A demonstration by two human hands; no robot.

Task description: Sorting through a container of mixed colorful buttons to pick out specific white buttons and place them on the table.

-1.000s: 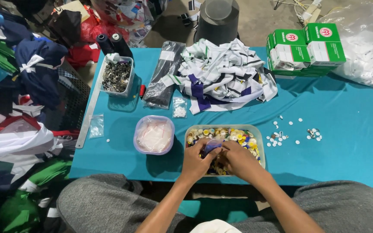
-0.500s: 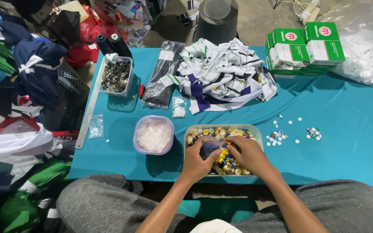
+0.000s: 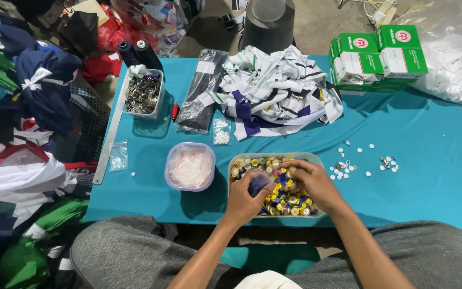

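Teal cloth-covered table [image 3: 434, 160] is carrying all items; person is sitting at its near edge w/ grey-trousered knees [image 3: 129, 251] below.

Heap of white, black and purple striped fabric pieces [image 3: 276, 91] is lying at table centre-rear. Stack of green-and-white cardboard boxes [image 3: 378, 56] is sitting rear right, touching a clear plastic bag of white pieces [image 3: 450, 48]. Dark flat plastic-wrapped pack [image 3: 201, 91] is lying just left of the heap. Clear rectangular tub of dark metal clips [image 3: 143, 93] is standing rear left, two dark thread cones [image 3: 137, 52] behind it.

Oblong translucent tray of yellow, blue and gold round caps [image 3: 295, 200] is sitting at the near edge, centre. Round lidded plastic tub w/ white contents [image 3: 190, 167] is just beside it, on its left. Loose white buttons [image 3: 348, 168] are lying scattered to the right, apart from the tray.

Left hand [image 3: 247, 200] is closing around a small bluish-purple item [image 3: 258, 184] over the tray's left part; exact kind cannot be told. Right hand [image 3: 308, 179] is resting in the tray, fingers bent down and together among the caps; whether it is pinching one cannot be told.

Step in hand, as judged: picking/sorting caps inside the tray. Next move probably calls for a fine pinch on a single cap w/o spilling neighbours over the tray rim.
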